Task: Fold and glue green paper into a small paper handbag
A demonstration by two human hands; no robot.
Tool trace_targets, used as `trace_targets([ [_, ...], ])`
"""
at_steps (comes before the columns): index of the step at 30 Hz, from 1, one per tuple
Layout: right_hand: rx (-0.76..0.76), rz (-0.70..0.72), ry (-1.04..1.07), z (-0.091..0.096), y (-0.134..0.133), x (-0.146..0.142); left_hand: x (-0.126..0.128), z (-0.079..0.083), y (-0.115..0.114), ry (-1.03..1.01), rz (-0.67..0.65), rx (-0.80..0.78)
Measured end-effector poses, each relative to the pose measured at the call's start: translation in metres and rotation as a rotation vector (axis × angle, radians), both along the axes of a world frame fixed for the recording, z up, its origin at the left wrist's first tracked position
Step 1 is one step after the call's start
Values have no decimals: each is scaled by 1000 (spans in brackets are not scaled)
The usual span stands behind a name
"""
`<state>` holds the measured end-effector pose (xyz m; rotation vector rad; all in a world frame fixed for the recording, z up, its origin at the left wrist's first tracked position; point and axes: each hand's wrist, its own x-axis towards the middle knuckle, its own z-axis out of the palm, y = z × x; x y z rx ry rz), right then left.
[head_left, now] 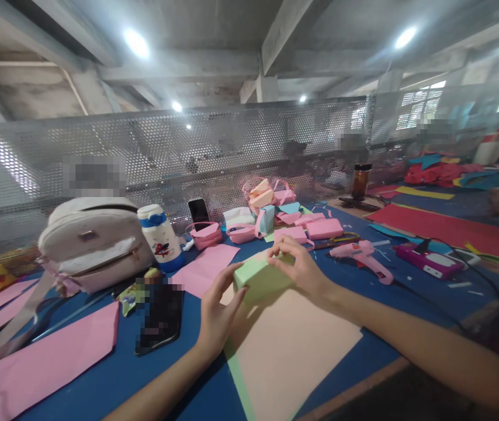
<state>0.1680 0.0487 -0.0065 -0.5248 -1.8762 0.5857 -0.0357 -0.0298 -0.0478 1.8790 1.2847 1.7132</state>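
Note:
A light green folded paper box (260,279) is held between my two hands, above a peach paper sheet (295,351) with green paper showing beneath it. My left hand (219,307) grips its left end, thumb in front and fingers behind. With thumb and fingers closed, my right hand (297,266) pinches its top right edge. Beyond them lie several pink paper boxes (323,228) and small pink paper baskets (205,235). A pink glue gun (361,257) rests to the right of my right hand.
At left stand a white backpack (94,245) and a white-and-blue bottle (160,237); a black phone (162,318) lies nearer. A purple power strip (429,260) with cables sits at right. Behind the table runs a perforated metal screen (214,146).

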Motion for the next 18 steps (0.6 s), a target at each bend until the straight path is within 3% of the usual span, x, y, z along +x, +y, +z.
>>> trace_targets([
  [9, 163, -51, -53, 0, 1, 1, -1, -1, 0, 19, 13, 1],
  [18, 188, -65, -115, -1, 1, 2, -1, -1, 1, 19, 2, 4],
])
